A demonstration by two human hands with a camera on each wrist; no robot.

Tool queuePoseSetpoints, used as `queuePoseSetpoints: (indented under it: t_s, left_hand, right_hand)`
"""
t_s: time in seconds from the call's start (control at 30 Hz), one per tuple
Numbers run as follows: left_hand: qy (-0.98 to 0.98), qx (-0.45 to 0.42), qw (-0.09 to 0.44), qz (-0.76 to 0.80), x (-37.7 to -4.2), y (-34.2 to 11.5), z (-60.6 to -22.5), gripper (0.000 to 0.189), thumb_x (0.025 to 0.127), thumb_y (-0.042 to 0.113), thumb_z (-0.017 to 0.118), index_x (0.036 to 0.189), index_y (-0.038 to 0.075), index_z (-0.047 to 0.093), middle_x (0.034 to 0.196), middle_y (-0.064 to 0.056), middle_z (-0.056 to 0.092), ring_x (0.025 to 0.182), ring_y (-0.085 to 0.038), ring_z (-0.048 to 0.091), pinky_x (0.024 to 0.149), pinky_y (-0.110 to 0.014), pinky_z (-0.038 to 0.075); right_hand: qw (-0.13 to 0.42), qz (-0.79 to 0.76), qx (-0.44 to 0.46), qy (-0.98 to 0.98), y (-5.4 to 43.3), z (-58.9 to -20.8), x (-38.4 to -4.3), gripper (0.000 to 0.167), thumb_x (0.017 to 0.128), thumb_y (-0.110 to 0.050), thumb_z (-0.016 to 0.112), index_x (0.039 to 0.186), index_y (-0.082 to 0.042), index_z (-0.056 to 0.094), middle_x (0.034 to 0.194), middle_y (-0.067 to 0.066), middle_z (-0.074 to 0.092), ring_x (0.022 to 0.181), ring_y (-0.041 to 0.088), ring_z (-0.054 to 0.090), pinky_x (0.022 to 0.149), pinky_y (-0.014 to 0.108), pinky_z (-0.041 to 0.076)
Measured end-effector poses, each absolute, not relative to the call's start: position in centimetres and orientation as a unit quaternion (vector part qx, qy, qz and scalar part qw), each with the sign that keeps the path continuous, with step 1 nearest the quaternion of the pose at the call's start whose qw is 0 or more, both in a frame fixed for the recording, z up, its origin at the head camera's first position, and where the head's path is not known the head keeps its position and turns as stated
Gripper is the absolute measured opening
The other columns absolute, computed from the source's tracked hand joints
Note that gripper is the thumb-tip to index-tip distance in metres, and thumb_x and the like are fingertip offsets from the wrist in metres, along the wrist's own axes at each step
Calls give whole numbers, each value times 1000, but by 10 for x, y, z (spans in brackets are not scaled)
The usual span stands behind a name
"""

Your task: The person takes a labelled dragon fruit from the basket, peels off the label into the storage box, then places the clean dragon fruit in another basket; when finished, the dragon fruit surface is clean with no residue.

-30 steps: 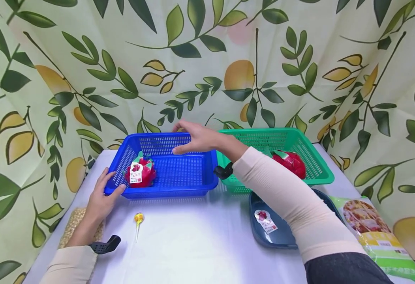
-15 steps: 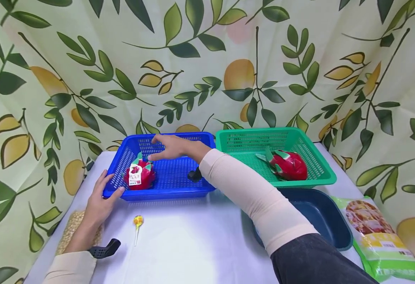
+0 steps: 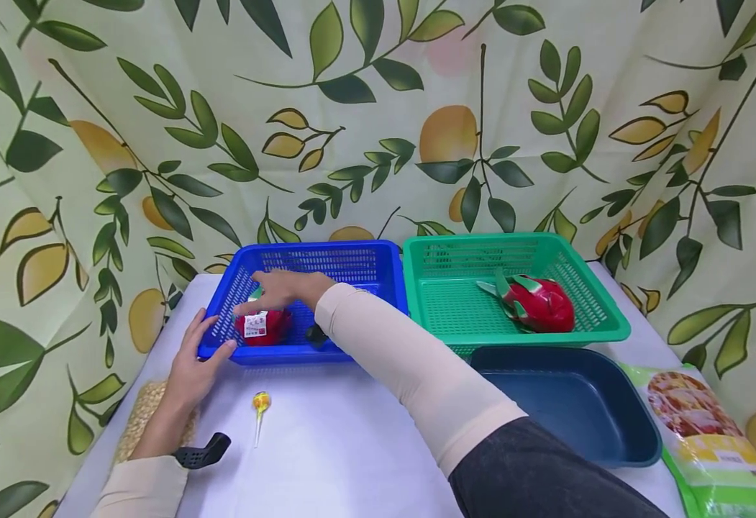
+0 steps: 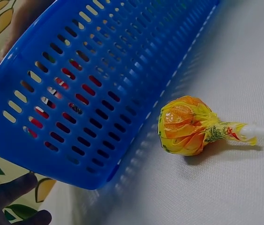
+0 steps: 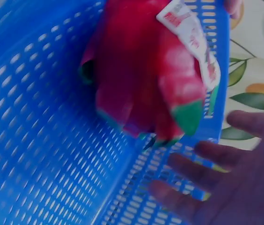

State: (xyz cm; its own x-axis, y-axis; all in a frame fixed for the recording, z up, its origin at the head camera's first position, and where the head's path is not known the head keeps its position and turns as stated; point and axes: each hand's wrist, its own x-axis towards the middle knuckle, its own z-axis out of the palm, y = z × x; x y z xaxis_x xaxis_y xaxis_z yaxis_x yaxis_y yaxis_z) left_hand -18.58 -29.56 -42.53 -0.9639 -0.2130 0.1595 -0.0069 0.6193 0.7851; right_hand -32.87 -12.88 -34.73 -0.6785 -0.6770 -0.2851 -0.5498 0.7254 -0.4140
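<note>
In the head view a red dragon fruit (image 3: 264, 329) with a white label lies at the left end of a blue basket (image 3: 378, 316). My right hand (image 3: 277, 291) hovers over it, fingers spread. The right wrist view shows that right hand (image 5: 244, 164) apart from the dragon fruit (image 5: 136, 70). At the blue basket's near left corner, the thumb and index finger of my left hand (image 3: 193, 367) touch the rim, the other fingers extended. A yellow-orange wrapped lollipop (image 3: 261, 403) lies on the white cloth before the basket, large in the left wrist view.
A green basket (image 3: 432, 309) with another dragon fruit (image 3: 546, 306) stands to the right. Before it is a dark blue tray (image 3: 565, 403), beside a green printed food bag (image 3: 714, 446). A bag of pale grains (image 3: 141, 417) lies under my left forearm. Leaf-patterned cloth hangs behind.
My right hand has moved left across the blue basket to above its dragon fruit. The right arm no longer covers the dark blue tray. My left hand stays at the corner.
</note>
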Motion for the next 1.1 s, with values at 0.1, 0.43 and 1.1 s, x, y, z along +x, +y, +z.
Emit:
queuePoseSetpoints:
  t_s: [0.1,0.43,1.1]
  left_hand:
    - [-893,66,116,-431,-184,-296,-424,71,94,34,62,151,9,29,161,-8,5,142,-43,8,103,-67,20]
    - [-889,60,120,-439,-186,-295,-426,70,95,32,63,151,9,30,161,-7,5,142,-43,8,103,-66,20]
    - [-885,62,122,-445,-184,-295,-427,69,95,32,63,151,9,30,161,-7,5,142,-42,8,105,-64,18]
  right_hand:
    - [239,-111,-331,906,-137,-348,-325,93,82,-75,49,155,-27,18,154,-4,30,141,16,24,111,39,26]
    - [266,-48,-375,887,-127,-347,-330,71,82,-47,72,143,-43,35,135,-5,47,120,18,44,100,38,40]
    - [266,-5,-476,838,-92,-347,-326,41,82,-26,79,110,-31,50,107,-4,54,94,14,53,71,26,51]
